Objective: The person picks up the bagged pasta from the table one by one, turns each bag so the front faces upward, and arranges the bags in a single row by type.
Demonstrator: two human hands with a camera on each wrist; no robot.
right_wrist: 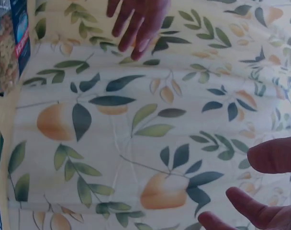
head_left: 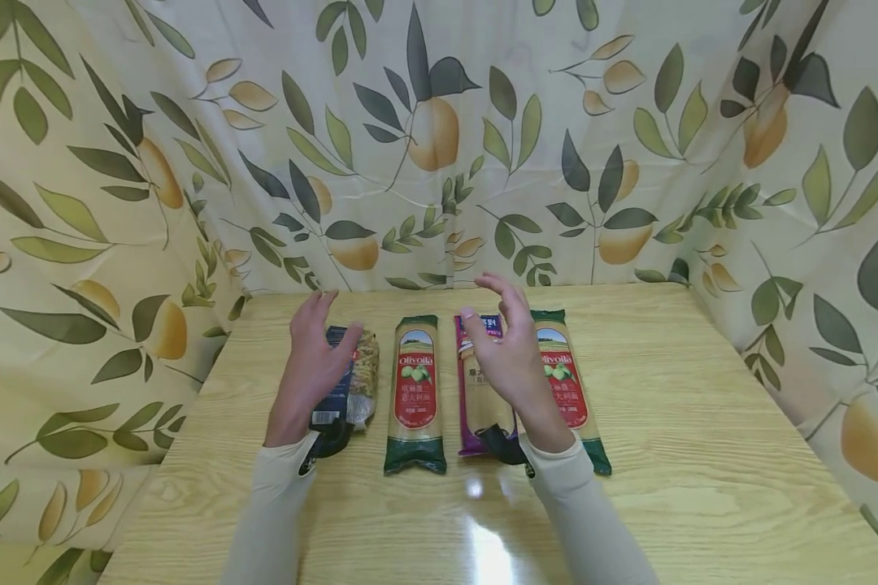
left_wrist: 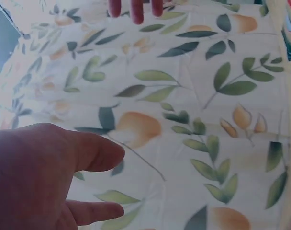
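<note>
My left hand [head_left: 313, 366] is raised over a navy pasta bag [head_left: 364, 375] with a clear side, hiding part of it. Its fingers are parted and hold nothing, as the left wrist view also shows of this hand [left_wrist: 45, 177]. Over a purple-edged pasta packet [head_left: 474, 406] hovers my right hand [head_left: 512, 357], thumb and fingers apart around empty air. It partly covers that packet and a green-ended Olivoila spaghetti packet [head_left: 560, 357] on the right. Between the hands lies another Olivoila spaghetti packet [head_left: 415, 390], fully visible.
The packs lie side by side on a pale wood-grain table [head_left: 702, 455]. A curtain [head_left: 439, 203] printed with leaves and fruit hangs behind the table and along both sides. Light glares off the tabletop near the front.
</note>
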